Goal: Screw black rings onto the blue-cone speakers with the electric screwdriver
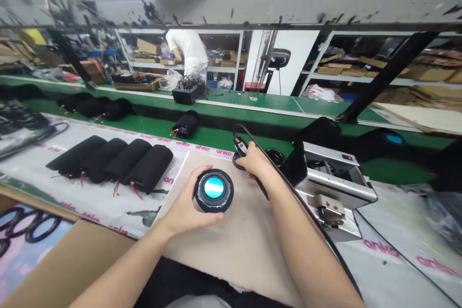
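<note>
My left hand [191, 204] is wrapped around a black round speaker [197, 192], its end with a shiny blue-white disc facing up. The speaker is over a tan board [231, 236]. Farther forward and to the right, my right hand [252, 160] has its fingers closed on a black corded electric screwdriver [239, 145] with a pale label. The tool's cord loops up from its top and runs back along my right forearm. A dark round part shows under my right fingers; the hand partly hides it. Just right of that hand is a black ring-shaped part [276, 158].
A silver metal machine [335, 178] stands on the right. Several black fabric-covered cylinders [149, 168] with wires lie to the left; another [186, 124] is on the green bench behind. Black rings [43, 226] are at lower left. A person in white [189, 50] bends at far shelves.
</note>
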`<state>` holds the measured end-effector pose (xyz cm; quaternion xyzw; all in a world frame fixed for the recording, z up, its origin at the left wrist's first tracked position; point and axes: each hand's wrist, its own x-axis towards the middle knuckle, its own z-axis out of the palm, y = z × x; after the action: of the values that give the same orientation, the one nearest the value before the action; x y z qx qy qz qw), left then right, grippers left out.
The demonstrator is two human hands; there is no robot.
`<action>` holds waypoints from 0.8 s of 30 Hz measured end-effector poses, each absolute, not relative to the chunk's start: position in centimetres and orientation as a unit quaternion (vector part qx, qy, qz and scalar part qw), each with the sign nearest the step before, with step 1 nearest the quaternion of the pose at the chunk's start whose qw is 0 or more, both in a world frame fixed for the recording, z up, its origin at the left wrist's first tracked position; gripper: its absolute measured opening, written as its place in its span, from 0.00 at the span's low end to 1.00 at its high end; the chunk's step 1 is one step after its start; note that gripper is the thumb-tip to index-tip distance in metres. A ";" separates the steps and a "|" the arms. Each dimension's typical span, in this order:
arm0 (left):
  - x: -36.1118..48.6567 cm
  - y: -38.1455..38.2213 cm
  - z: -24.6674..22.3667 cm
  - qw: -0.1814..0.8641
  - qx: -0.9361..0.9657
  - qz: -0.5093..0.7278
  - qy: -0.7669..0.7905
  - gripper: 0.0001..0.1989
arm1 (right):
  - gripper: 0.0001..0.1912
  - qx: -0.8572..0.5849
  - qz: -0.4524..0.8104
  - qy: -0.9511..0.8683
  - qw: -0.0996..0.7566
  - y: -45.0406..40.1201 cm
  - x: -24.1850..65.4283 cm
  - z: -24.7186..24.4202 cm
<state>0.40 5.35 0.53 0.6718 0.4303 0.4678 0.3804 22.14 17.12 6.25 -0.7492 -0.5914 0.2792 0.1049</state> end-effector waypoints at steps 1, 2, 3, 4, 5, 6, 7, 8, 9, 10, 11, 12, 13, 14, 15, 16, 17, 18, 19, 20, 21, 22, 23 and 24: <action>0.5 5.3 0.8 0.387 0.675 0.463 0.425 0.52 | 0.21 -0.752 0.280 -0.589 0.097 17.2 22.2 6.2; 0.5 5.2 1.1 0.395 0.678 0.458 0.417 0.52 | 0.21 -0.754 0.280 -0.587 0.091 17.3 22.3 6.1; 0.5 5.2 1.3 0.405 0.681 0.454 0.409 0.53 | 0.20 -0.756 0.281 -0.585 0.086 17.3 22.3 6.1; 0.4 5.2 1.6 0.413 0.683 0.450 0.400 0.53 | 0.20 -0.758 0.281 -0.583 0.082 17.3 22.4 6.2; 0.3 5.1 1.7 0.420 0.686 0.446 0.393 0.54 | 0.20 -0.760 0.280 -0.581 0.080 17.3 22.4 6.2; 0.3 5.1 1.9 0.425 0.687 0.443 0.389 0.54 | 0.20 -0.762 0.278 -0.580 0.079 17.3 22.4 6.2; 0.2 5.1 1.9 0.430 0.687 0.440 0.386 0.54 | 0.20 -0.763 0.277 -0.579 0.079 17.3 22.4 6.2; 0.2 5.0 1.9 0.435 0.686 0.439 0.384 0.55 | 0.19 -0.764 0.276 -0.578 0.081 17.2 22.3 6.2; 0.1 5.0 1.9 0.441 0.683 0.440 0.382 0.55 | 0.19 -0.765 0.274 -0.577 0.083 17.2 22.2 6.2; 0.1 4.9 1.9 0.448 0.678 0.441 0.381 0.55 | 0.19 -0.766 0.273 -0.575 0.087 17.1 22.0 6.2; 0.1 4.8 1.8 0.455 0.673 0.444 0.379 0.54 | 0.19 -0.768 0.272 -0.572 0.092 17.0 21.9 6.2; 0.2 4.7 1.8 0.461 0.667 0.448 0.377 0.54 | 0.20 -0.770 0.271 -0.569 0.098 16.9 21.7 6.3; 0.2 4.6 1.8 0.464 0.663 0.453 0.374 0.53 | 0.20 -0.771 0.270 -0.567 0.107 16.7 21.5 6.4; 0.3 4.4 1.7 0.466 0.659 0.458 0.373 0.53 | 0.20 -0.770 0.269 -0.567 0.119 16.5 21.4 6.5; 0.3 4.2 1.7 0.466 0.655 0.463 0.372 0.52 | 0.19 -0.767 0.268 -0.568 0.133 16.2 21.3 6.7; 0.4 4.0 1.6 0.466 0.652 0.468 0.372 0.52 | 0.19 -0.761 0.269 -0.571 0.150 15.7 21.3 7.0; 0.4 3.8 1.6 0.467 0.648 0.472 0.372 0.51 | 0.20 -0.753 0.269 -0.576 0.170 15.1 21.3 7.5; 0.5 3.6 1.5 0.470 0.644 0.475 0.372 0.51 | 0.21 -0.741 0.271 -0.583 0.194 14.4 21.4 8.0; 0.5 3.3 1.4 0.473 0.640 0.478 0.371 0.51 | 0.24 -0.728 0.274 -0.590 0.219 13.4 21.6 8.7; 0.5 3.1 1.4 0.477 0.637 0.481 0.368 0.51 | 0.26 -0.711 0.278 -0.597 0.245 12.3 21.9 9.4; 0.5 2.9 1.3 0.480 0.635 0.483 0.364 0.51 | 0.28 -0.695 0.283 -0.604 0.269 11.1 22.2 10.3; 0.5 2.7 1.3 0.482 0.634 0.485 0.360 0.51 | 0.29 -0.680 0.287 -0.609 0.290 9.7 22.5 11.1; 0.5 2.5 1.2 0.484 0.635 0.485 0.357 0.51 | 0.30 -0.667 0.294 -0.612 0.307 8.3 22.8 11.9; 0.5 2.4 1.2 0.485 0.636 0.484 0.353 0.52 | 0.30 -0.656 0.301 -0.613 0.322 6.8 23.2 12.7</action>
<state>0.45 2.39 1.18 0.6364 0.3534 0.4844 0.4852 23.15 6.82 12.71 -0.6557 -0.6128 0.3013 0.3221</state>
